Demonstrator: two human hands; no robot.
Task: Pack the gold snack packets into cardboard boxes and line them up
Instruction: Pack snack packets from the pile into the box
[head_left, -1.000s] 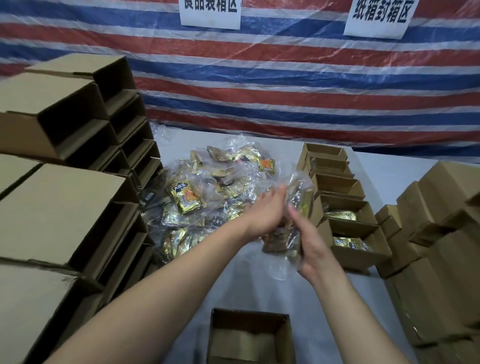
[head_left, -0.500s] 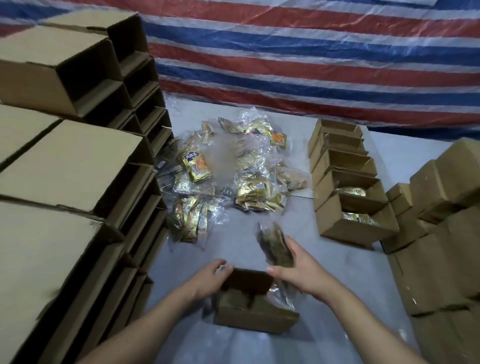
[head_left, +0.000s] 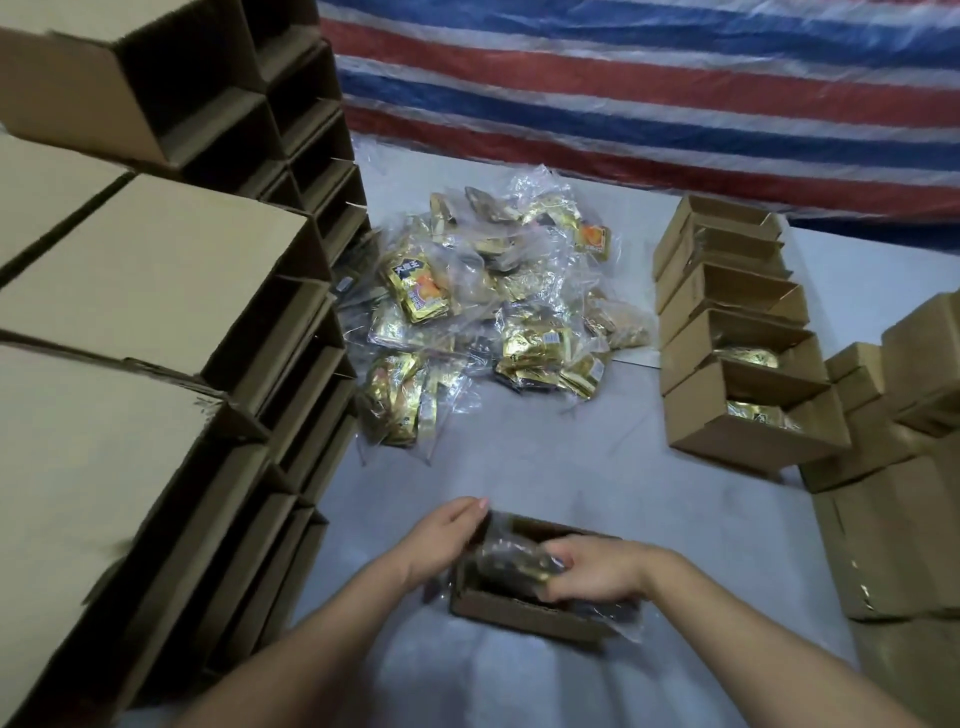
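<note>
Cardboard box now takes the packet bundle, right hand fingers clamped on it, left hand fingers relaxed.

A small open brown cardboard box sits on the grey table surface nearest the viewer, its top flaps spread; a clear-wrapped bundle of gold snack packets lies across its opening, partly inside, blurred and dark. Beyond this box, towards the striped backdrop, lies a loose heap of gold foil snack packets in clear plastic bags — some show an orange-and-blue printed face, most glint plain gold. To the right of the heap and beyond the near box stands a row of five open brown cardboard boxes, touching one another in a line — the two closest hold gold packets.
</note>
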